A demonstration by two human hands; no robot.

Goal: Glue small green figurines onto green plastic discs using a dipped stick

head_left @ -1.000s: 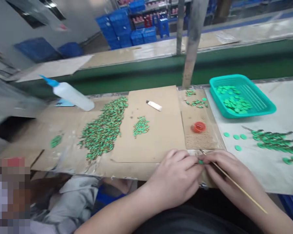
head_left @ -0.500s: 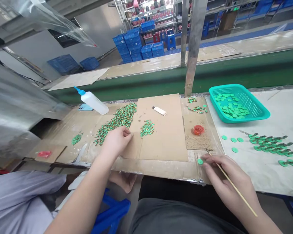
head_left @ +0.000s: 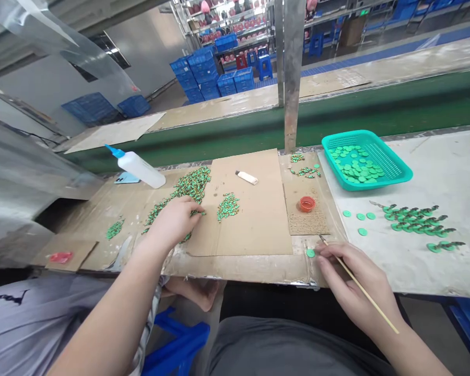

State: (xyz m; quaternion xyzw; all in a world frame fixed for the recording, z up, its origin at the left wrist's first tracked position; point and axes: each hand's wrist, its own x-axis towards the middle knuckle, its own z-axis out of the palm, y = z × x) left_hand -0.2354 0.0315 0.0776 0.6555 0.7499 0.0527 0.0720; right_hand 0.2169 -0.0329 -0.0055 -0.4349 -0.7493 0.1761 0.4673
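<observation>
My left hand [head_left: 176, 219] is at the near right edge of a large pile of small green-and-gold bead-like pieces [head_left: 194, 183]. Its thumb and fingers are pinched, with a bit of green showing at the tips. A smaller heap of the same pieces [head_left: 227, 207] sits on the cardboard sheet [head_left: 258, 224] to the right. My right hand [head_left: 356, 277] grips a thin brush [head_left: 366, 292] with a pale wooden handle, its dark tip pointing away from me. Just left of those fingertips is a green disc [head_left: 310, 253]; whether they touch it I cannot tell.
A red cap-like cup [head_left: 307, 204] stands on a speckled board. Green discs fill part of a teal basket [head_left: 405, 169]. Right of my hand are rows of discs with dark stems [head_left: 419, 222]. A glue bottle [head_left: 144, 169] lies back left. A person in grey [head_left: 43, 318] sits at left.
My left hand has shifted slightly over the pile's edge, and green now shows at its fingertips. The right hand keeps its brush beside the disc. The whole view has shifted a little.
</observation>
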